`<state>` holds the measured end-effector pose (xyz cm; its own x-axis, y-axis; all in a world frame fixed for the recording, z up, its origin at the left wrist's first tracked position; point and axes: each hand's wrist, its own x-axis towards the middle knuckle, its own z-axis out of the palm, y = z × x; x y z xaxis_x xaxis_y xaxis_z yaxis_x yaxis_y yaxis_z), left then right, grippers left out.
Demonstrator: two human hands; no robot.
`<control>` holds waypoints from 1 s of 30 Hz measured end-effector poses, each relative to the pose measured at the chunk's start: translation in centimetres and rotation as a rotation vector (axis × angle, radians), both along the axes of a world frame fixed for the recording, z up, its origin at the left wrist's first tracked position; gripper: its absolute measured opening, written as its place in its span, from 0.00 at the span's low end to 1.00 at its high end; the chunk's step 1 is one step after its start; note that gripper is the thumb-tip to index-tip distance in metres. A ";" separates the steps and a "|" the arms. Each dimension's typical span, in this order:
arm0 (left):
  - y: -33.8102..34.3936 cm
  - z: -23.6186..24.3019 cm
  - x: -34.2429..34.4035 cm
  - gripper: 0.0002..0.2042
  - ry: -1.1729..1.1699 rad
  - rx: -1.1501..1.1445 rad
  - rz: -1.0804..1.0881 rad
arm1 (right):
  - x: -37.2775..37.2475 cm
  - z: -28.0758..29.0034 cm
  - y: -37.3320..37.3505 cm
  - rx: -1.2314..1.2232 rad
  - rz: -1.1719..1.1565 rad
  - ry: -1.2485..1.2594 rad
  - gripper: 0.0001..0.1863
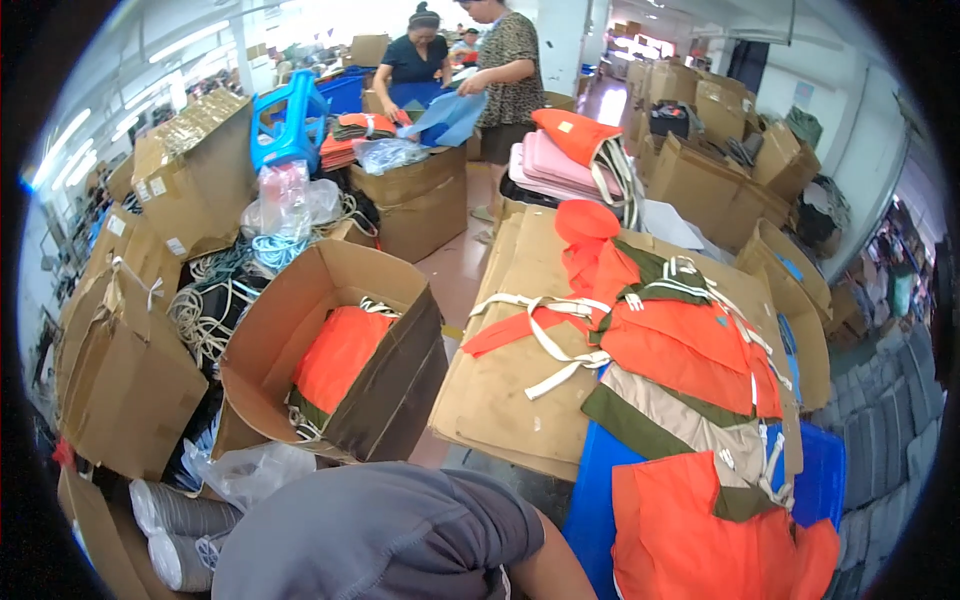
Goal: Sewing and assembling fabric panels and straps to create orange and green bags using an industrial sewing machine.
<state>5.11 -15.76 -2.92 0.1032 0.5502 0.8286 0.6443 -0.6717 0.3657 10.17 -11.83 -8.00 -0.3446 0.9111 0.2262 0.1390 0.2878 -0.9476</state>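
Observation:
Neither of my hands is in view. A grey sleeve [400,530] and part of a bare arm [548,565] fill the lower edge; the hand is out of the picture. Right of the arm, orange fabric [680,530] hangs over a blue bin [590,490]. Beyond it, orange, olive and beige sewn fabric pieces [680,350] with white straps lie spread on stacked flat cardboard [510,390]. To the left, an open carton [400,375] holds a folded orange piece [342,350] with whitish cords.
Coiled ropes [205,320] and plastic bags lie among cartons at left, near a blue stool [290,120]. Pink folded stacks [560,170] carry an orange bag. Two people [510,65] handle blue sheets farther back. Grey bundles [880,430] line the right side.

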 end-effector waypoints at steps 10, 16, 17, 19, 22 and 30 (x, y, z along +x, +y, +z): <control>-0.2 -1.9 -2.0 0.12 0.130 0.004 -0.109 | 8.5 3.8 -4.1 -0.090 -0.387 -0.068 0.14; -0.2 -0.7 -3.3 0.15 0.276 -0.106 -0.048 | 6.1 4.4 -3.8 -0.166 -0.411 0.191 0.11; 0.1 -0.9 -2.9 0.15 0.279 -0.113 -0.085 | 6.1 4.9 -4.0 -0.222 -0.414 0.230 0.10; 0.5 -1.1 -2.6 0.17 0.203 0.020 -0.036 | 6.7 4.8 -4.3 -0.219 -0.422 0.226 0.10; 1.2 -1.9 -2.8 0.17 0.238 0.003 -0.167 | 6.7 4.6 -4.3 -0.218 -0.409 0.225 0.11; 1.3 -1.4 -3.8 0.11 0.161 0.025 -0.049 | 5.2 5.1 -4.4 -0.290 -0.381 0.469 0.09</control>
